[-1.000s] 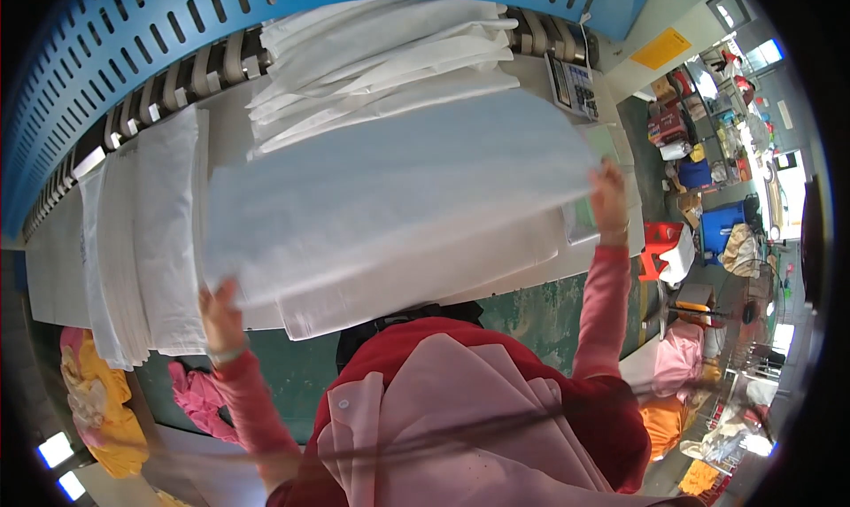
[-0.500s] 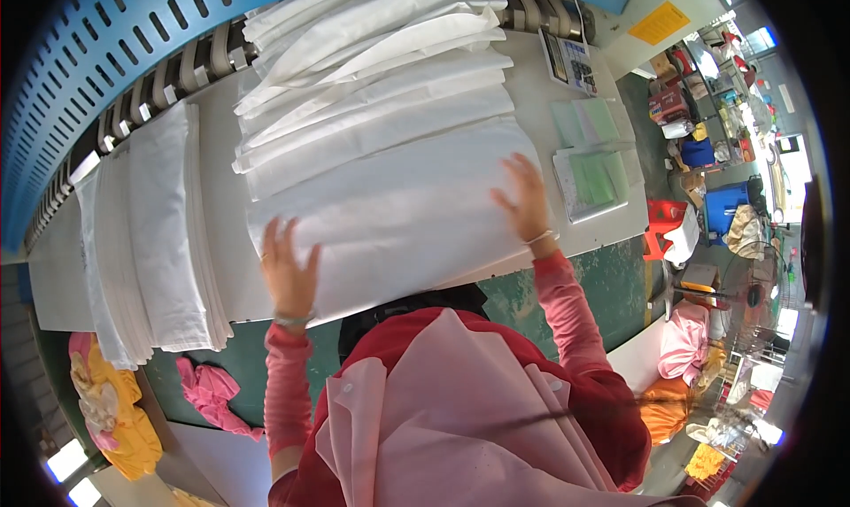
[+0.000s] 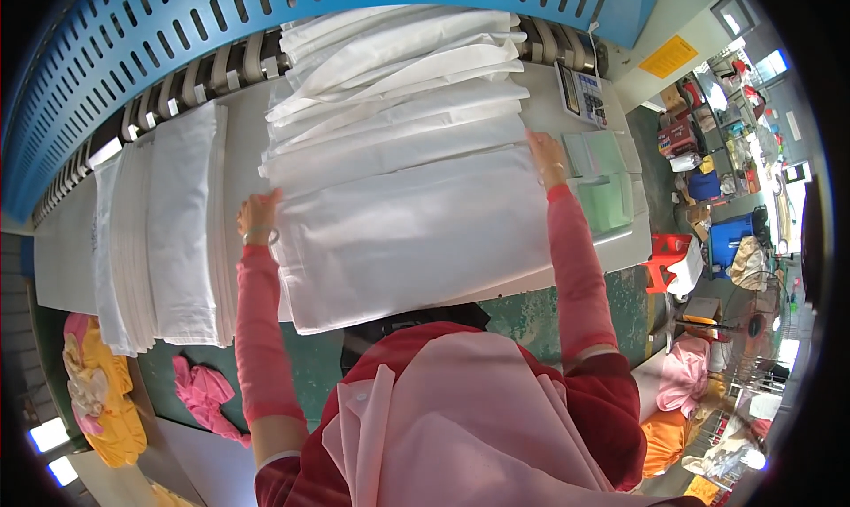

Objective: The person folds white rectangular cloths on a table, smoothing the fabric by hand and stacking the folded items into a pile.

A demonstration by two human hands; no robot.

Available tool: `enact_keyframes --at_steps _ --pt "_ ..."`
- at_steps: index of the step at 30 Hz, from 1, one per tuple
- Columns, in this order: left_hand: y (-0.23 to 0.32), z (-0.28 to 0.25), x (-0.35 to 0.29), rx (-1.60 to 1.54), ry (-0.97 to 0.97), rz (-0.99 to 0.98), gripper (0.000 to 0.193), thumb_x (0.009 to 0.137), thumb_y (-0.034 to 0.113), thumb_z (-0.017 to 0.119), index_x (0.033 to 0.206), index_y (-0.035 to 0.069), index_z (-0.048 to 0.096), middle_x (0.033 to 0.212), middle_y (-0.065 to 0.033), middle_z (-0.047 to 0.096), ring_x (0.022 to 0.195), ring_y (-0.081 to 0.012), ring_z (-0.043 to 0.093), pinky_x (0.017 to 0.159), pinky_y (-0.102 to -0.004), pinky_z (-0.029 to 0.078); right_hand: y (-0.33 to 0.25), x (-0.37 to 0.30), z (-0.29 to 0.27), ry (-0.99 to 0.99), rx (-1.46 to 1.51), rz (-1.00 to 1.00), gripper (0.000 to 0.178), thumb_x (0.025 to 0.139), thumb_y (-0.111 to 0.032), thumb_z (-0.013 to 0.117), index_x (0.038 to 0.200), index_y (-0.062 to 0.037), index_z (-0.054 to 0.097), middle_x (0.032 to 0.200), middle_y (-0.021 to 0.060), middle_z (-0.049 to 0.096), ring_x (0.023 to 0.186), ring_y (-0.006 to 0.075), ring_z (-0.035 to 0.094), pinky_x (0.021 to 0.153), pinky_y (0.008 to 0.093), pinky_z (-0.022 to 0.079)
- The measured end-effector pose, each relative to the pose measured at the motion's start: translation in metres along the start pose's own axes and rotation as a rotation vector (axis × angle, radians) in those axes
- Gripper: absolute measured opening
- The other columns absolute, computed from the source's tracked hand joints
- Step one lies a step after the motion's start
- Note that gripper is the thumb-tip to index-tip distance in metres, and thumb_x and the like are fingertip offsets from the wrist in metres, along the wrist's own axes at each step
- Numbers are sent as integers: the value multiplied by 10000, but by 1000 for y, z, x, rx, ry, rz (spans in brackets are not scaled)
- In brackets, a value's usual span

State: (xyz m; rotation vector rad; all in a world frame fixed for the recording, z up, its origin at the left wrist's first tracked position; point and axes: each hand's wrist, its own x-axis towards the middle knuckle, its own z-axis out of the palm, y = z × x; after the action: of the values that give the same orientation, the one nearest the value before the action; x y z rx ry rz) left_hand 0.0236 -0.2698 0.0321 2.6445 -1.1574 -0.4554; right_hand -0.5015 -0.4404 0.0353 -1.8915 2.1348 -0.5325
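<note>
A large folded white cloth [image 3: 416, 232] lies flat on the table in front of me, its near edge at the table's front. At its far left corner my left hand [image 3: 258, 216] is curled, thumb and fingers closed on the cloth's edge. My right hand [image 3: 547, 157] has its fingers closed at the far right corner of the same cloth. Beyond it, several more white cloths [image 3: 398, 95] lie overlapped in a row toward the blue machine. To the left, stacks of folded white cloth [image 3: 184, 232] rest on the table.
A slotted blue machine cover [image 3: 212, 15] arches over dark rollers and belts at the back. A calculator [image 3: 580, 95] and green papers [image 3: 604, 201] lie on the right of the table [image 3: 611, 246]. A red stool [image 3: 666, 259] stands on the floor at right; pink cloth [image 3: 208, 396] hangs low at left.
Both hands have moved outward and away from me, from over the cloth to its far corners, and their spread fingers have closed. The view has shifted slightly.
</note>
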Motion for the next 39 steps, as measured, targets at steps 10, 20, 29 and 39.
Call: enact_keyframes --at_steps 10,20,29,39 --pt "27 -65 36 -1574 -303 -164 196 741 145 604 891 38 535 746 -62 566 544 -192 561 422 -255 430 -32 57 -47 -295 1469 395 49 722 -54 627 734 -60 580 652 9 492 558 87 467 445 175 359" --pt "-58 -87 -133 -1477 60 177 293 708 87 524 995 32 539 875 -26 551 789 -126 511 686 -253 412 -23 -117 -152 -57 897 -91 140 789 -88 543 913 -37 581 824 -25 548 750 62 505 670 213 402" --pt "-83 -23 -186 -110 -23 193 566 612 129 640 1140 37 456 1184 -203 419 1059 -320 418 851 -393 352 67 -188 -65 -17 -33 121 328 644 -262 706 796 -59 497 809 85 500 738 221 477 658 345 396" --pt "29 17 -133 309 70 637 748 738 504 547 1339 156 270 1407 -85 213 1294 -286 186 1012 -518 149 -30 -132 -2 -99 -272 -629 661 775 -483 513 1322 -174 310 1388 101 244 1281 327 201 975 607 129"
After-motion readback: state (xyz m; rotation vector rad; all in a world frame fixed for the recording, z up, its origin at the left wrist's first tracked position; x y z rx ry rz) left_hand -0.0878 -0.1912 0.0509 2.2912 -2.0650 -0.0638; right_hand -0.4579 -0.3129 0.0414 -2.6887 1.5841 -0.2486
